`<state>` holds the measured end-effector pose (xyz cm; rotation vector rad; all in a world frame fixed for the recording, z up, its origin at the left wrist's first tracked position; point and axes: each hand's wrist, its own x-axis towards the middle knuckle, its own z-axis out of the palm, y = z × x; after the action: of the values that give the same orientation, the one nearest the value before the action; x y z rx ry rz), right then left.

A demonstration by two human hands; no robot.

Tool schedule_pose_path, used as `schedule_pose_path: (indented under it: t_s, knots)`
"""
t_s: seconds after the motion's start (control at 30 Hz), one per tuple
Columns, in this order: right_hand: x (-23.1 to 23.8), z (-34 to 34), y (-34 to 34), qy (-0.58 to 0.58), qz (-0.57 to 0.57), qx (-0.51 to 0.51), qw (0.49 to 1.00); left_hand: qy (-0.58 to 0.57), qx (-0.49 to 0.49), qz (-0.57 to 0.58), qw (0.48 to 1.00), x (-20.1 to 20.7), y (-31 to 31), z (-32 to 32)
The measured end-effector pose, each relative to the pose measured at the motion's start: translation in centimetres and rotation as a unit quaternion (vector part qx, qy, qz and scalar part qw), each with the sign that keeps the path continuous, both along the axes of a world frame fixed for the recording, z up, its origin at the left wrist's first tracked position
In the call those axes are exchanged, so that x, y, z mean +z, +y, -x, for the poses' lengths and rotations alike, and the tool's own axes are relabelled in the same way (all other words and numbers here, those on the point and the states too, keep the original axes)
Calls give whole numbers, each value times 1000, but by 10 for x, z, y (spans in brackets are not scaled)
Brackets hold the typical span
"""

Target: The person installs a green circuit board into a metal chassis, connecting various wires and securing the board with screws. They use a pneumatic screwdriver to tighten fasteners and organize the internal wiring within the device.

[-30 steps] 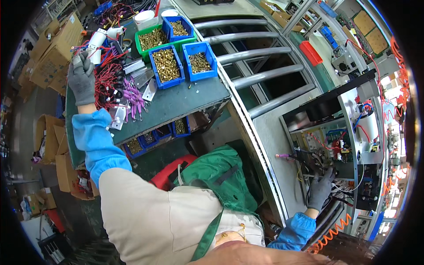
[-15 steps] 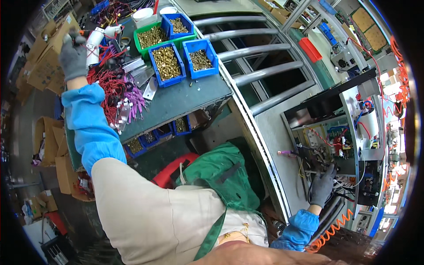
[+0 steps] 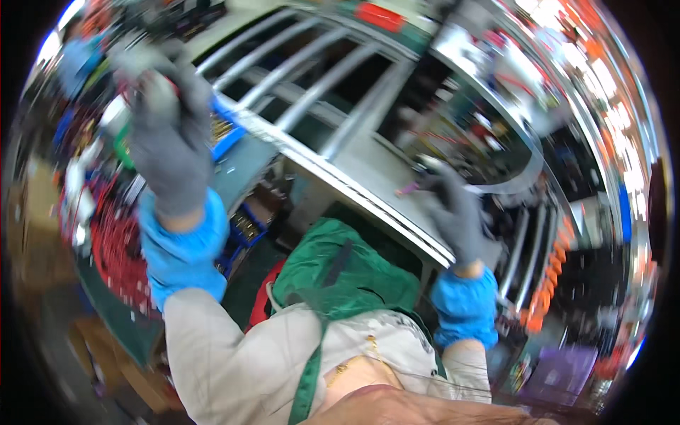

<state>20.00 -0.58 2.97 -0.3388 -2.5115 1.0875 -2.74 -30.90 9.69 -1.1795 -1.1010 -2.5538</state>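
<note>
Just right of the silver tubular roller conveyor (image 3: 329, 86), we judge the thin, purple-tipped cable (image 3: 407, 189) could snag if the gray-gloved right hand (image 3: 457, 212) sweeps sideways. That grip is half curled beside it; left of the conveyor, the gray-gloved left hand (image 3: 166, 134) is part-curled. Blur means we cannot tell what the 2 hold.

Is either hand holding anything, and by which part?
Cannot be told: the left hand and right hand are blurred. A purple-tipped cable shows near the right, but no grip is clear.
</note>
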Motion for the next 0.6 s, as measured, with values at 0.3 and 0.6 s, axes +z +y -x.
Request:
schedule_pose_path:
  t_s: [0.3, 0.6]
  knots:
    - [-35, -30, -10, 140, 784, -1, 605, 318, -284, 243, 871, -105, 189, -160]
    - [-133, -132, 46, -122, 1, -287, 950, 564, -305, 354, 681, -138, 225, -186]
